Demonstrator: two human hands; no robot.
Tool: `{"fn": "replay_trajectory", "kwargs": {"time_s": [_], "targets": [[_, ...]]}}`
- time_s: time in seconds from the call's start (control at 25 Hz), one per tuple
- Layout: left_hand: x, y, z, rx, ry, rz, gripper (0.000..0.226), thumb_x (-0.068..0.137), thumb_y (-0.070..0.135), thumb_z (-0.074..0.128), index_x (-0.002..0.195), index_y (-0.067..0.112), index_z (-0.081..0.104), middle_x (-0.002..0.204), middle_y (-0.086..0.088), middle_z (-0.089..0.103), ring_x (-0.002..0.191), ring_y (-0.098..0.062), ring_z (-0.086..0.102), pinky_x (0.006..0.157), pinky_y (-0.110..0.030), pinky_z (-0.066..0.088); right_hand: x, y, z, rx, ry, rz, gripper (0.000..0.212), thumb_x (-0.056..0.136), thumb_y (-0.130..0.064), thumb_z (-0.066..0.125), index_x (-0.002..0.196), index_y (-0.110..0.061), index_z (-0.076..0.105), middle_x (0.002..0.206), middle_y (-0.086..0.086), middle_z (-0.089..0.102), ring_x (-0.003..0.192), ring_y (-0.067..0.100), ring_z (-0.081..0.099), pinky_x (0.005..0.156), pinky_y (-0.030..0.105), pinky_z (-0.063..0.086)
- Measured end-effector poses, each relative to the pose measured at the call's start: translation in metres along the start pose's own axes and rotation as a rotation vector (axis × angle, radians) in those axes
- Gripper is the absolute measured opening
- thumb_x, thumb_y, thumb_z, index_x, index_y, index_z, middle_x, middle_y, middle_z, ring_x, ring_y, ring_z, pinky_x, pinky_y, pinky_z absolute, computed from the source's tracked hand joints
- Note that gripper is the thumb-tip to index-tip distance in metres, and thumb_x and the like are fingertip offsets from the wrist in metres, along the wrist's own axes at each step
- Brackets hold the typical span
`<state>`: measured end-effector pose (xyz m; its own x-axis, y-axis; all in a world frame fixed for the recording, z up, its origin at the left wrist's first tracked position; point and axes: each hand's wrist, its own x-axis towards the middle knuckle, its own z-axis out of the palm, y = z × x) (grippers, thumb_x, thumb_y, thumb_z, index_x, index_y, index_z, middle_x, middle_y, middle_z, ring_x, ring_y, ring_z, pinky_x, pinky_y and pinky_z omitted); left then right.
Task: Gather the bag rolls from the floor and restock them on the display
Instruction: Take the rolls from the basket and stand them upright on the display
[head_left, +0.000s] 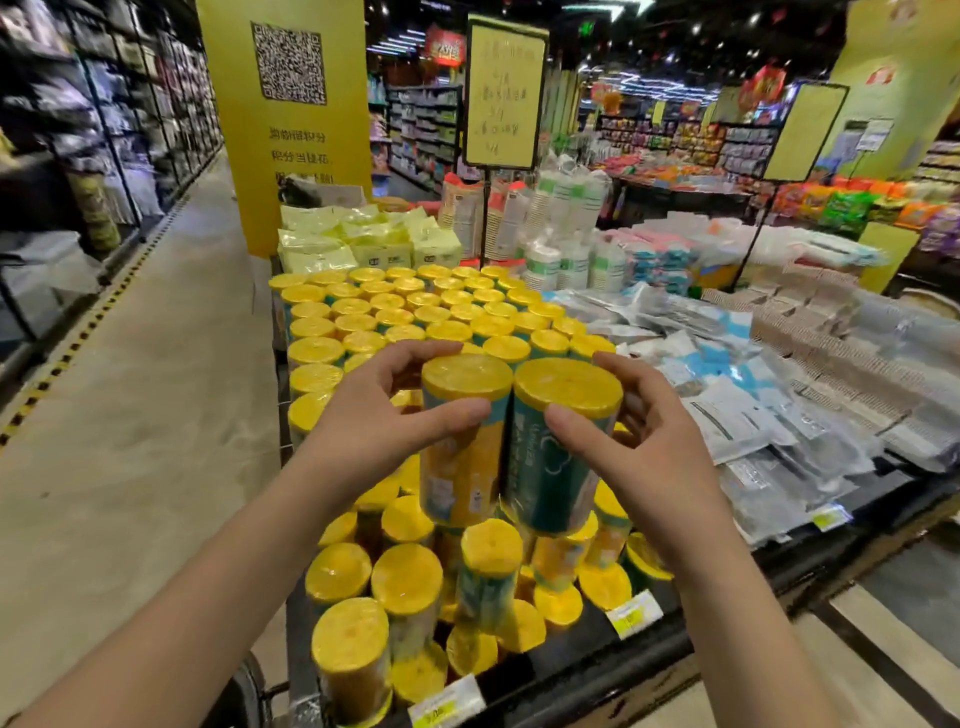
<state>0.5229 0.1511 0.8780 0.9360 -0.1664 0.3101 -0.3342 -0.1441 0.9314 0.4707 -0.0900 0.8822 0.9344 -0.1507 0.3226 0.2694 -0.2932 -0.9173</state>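
Floor of pale grey concrete (130, 415) runs up the left side, bordered by dark store shelving (104, 130). Next to it rises a tall yellow pillar with a black QR code (288, 104). In front of the pillar stands the black display worktop (691, 608), its left part packed with tight rows of upright cylindrical bag rolls with yellow caps and teal-and-yellow wrappers (415, 317). Nearer the camera, more of the same rolls (405, 577) lean in a loose heap above white-and-yellow price tags (634, 616) on the worktop's front edge.

Over that heap the left hand (374, 415) grips the left held roll (465, 431) near its top. Its fingers (431, 353) curl over the far rim of the cap and its thumb presses across the wrapper just below. Touching this roll on its right, the right held roll (563, 441) also stands upright. The right hand (644, 447) holds it, thumb on the front of the wrapper and fingers curled round the far side. Whether the two bases touch the heap below cannot be told.

Behind the rows a yellow handwritten sign in a black frame (506, 93) stands on a pole, beside stacks of white paper cups (561, 228). Further right the worktop carries flat clear plastic packets with blue-and-white contents (753, 415).
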Motion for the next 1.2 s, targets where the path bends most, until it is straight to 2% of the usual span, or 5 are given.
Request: {"fn": "replay_trajectory", "kwargs": {"time_s": [0.16, 0.4, 0.52, 0.92, 1.2], "targets": [[0.041, -0.019, 0.013, 0.028, 0.046, -0.032, 0.070, 0.058, 0.056, 0.090, 0.122, 0.045, 0.065, 0.119, 0.016, 0.070, 0.116, -0.005, 0.064, 0.094, -0.041, 0.057, 0.054, 0.023, -0.005, -0.026, -0.070, -0.001, 0.081, 0.060, -0.067, 0.084, 0.132, -0.045, 0.055, 0.130, -0.024, 0.062, 0.120, -0.004, 0.058, 0.101, 0.034, 0.051], [0.066, -0.032, 0.031, 0.081, 0.137, -0.085, 0.069, 0.059, 0.041, 0.091, 0.123, 0.041, 0.065, 0.119, 0.021, 0.069, 0.112, 0.000, 0.065, 0.094, -0.032, 0.057, 0.114, 0.061, -0.010, 0.027, -0.197, -0.022, 0.079, 0.059, -0.067, 0.084, 0.131, -0.047, 0.056, 0.131, -0.022, 0.063, 0.120, 0.000, 0.060, 0.103, 0.042, 0.051], [0.065, -0.033, 0.043, 0.151, 0.198, -0.100, 0.069, 0.060, 0.042, 0.090, 0.123, 0.042, 0.064, 0.122, 0.023, 0.066, 0.115, 0.005, 0.061, 0.099, -0.022, 0.050, 0.131, 0.077, -0.011, 0.041, -0.268, -0.037, 0.076, 0.060, -0.067, 0.083, 0.129, -0.050, 0.057, 0.130, -0.025, 0.062, 0.118, -0.002, 0.060, 0.103, 0.040, 0.051], [0.071, -0.040, 0.058, 0.397, 0.292, -0.184, 0.080, 0.069, 0.046, 0.088, 0.137, 0.044, 0.047, 0.127, 0.020, 0.053, 0.120, 0.004, 0.052, 0.097, -0.021, 0.050, 0.161, 0.092, -0.020, 0.066, -0.387, -0.089, 0.085, 0.054, -0.066, 0.083, 0.132, -0.052, 0.052, 0.133, -0.024, 0.059, 0.119, -0.002, 0.058, 0.097, 0.032, 0.053], [0.102, -0.073, 0.048, 0.785, 0.204, -0.240, 0.060, 0.079, 0.051, 0.080, 0.128, 0.037, 0.050, 0.135, 0.015, 0.052, 0.129, -0.010, 0.047, 0.112, -0.043, 0.040, 0.163, 0.094, -0.038, 0.196, -0.392, -0.043, 0.086, 0.054, -0.058, 0.085, 0.133, -0.048, 0.053, 0.131, -0.019, 0.063, 0.119, -0.001, 0.060, 0.095, 0.026, 0.050]]}}
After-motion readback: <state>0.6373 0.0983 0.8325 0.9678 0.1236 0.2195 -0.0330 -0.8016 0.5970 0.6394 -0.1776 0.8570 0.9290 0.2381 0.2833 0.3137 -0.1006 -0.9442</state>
